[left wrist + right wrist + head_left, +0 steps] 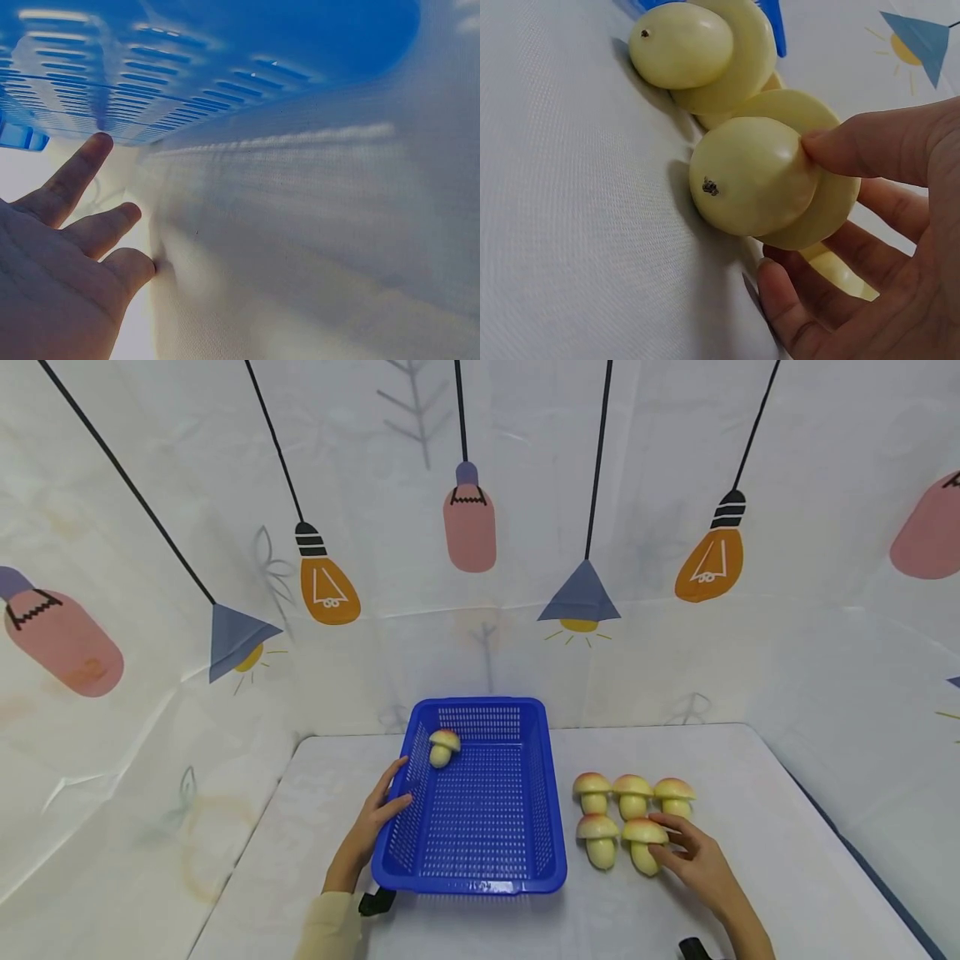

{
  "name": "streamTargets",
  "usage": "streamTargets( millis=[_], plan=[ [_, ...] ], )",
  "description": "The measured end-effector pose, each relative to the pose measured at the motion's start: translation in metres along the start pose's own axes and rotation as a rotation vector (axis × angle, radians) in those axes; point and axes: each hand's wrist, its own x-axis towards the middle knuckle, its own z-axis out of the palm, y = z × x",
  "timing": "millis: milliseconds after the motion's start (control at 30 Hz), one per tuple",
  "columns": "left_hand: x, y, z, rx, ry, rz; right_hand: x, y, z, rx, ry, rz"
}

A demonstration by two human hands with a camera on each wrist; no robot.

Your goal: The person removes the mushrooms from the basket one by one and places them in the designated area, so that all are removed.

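Observation:
A blue plastic basket (480, 887) stands on the white table, with one toy mushroom (444, 748) in its far left part. My left hand (375, 822) rests at the basket's left side, thumb over the rim. Its other fingers (75, 176) extend loosely along the outside in the left wrist view. To the right of the basket, my right hand (693, 860) holds the near right toy mushroom (643, 843), thumb on its stem by the cap and fingers around the far side. This mushroom (754, 176) has a pale yellow stem with a dark spot at its end.
Beside the held one is another mushroom (600, 842), and a row of 3 more mushrooms (632, 795) sits behind. The white table (757, 827) meets a white sheet (525, 660) printed with hanging lamps at the back.

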Motion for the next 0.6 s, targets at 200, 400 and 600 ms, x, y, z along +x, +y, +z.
streamTargets(
  millis=[200, 400, 600],
  plan=[
    [-0.0007, 0.0007, 0.0002, 0.005, 0.002, -0.002, 0.0007, -0.0005, 0.0002, 0.005, -0.004, -0.005],
    [-0.0007, 0.0010, 0.0002, 0.016, 0.004, 0.000, 0.0013, -0.0004, 0.0004, 0.005, -0.004, 0.005],
    [0.0000, 0.0005, 0.0000, 0.010, 0.000, 0.002, 0.0019, 0.0001, 0.0013, 0.013, 0.000, -0.002]
  ],
)
